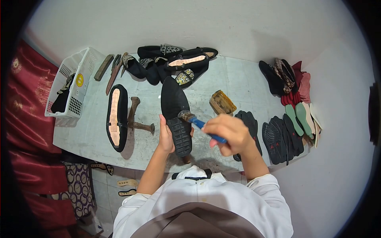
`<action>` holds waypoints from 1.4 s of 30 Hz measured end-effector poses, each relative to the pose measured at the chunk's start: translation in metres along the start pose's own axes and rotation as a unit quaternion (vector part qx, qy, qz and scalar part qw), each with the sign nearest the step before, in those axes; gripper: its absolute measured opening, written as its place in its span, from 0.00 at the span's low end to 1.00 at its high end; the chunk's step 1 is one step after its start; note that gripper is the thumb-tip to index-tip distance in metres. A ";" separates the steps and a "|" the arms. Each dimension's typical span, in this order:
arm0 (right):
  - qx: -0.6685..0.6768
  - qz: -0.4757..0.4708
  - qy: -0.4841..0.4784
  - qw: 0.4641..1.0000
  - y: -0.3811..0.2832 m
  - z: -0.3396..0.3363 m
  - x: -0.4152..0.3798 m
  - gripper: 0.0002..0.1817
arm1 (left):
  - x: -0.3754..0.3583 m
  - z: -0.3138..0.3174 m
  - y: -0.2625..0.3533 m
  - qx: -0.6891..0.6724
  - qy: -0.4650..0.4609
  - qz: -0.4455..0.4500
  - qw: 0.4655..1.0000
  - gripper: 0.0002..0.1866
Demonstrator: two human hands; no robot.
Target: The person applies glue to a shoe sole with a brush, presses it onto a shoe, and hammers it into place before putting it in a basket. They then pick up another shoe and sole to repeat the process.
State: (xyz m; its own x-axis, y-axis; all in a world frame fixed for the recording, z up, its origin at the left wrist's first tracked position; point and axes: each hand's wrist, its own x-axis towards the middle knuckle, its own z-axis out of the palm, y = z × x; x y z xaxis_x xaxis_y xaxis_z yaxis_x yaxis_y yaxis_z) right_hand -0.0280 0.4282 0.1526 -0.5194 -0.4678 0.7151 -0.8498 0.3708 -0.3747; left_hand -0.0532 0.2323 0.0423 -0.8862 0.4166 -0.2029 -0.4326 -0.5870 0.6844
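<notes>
A black sole (174, 97) with a ridged heel part lies over the table's front middle, its smooth end pointing away from me. My left hand (166, 134) is wrapped round its heel part from the left, with fingertips showing at the right edge. In my right hand (229, 134) is a blue-handled brush (197, 122), whose bristles touch the sole near its middle. A yellowish container (222, 103) stands just beyond my right hand. Left of the sole, a metal shoe anvil (135, 115) lies beside a black shoe with a pale bottom (116, 119).
Black patterned shoes (152, 69) are heaped at the back. A white basket (81, 85) and hand tools (113, 73) are at the left. Textured black soles (274, 139), green insoles (303, 119) and more shoes (272, 77) lie right. The table's front edge (87, 158) is near me.
</notes>
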 end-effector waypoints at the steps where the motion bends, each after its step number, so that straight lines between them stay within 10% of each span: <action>1: 0.005 0.004 0.009 1.000 0.006 -0.002 0.002 0.21 | 0.001 -0.002 -0.002 -0.006 -0.020 0.006 1.000 0.49; 42: -0.047 0.032 0.038 0.998 0.005 -0.015 0.012 0.16 | -0.004 -0.003 -0.014 -0.046 -0.117 -0.023 0.992 0.48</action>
State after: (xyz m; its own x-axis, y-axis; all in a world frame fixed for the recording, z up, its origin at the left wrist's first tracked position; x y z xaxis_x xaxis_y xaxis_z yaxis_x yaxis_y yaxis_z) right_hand -0.0371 0.4364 0.1680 -0.5612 -0.3796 0.7355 -0.8007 0.4739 -0.3664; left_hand -0.0442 0.2369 0.0313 -0.8073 0.5875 -0.0560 -0.4938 -0.6204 0.6094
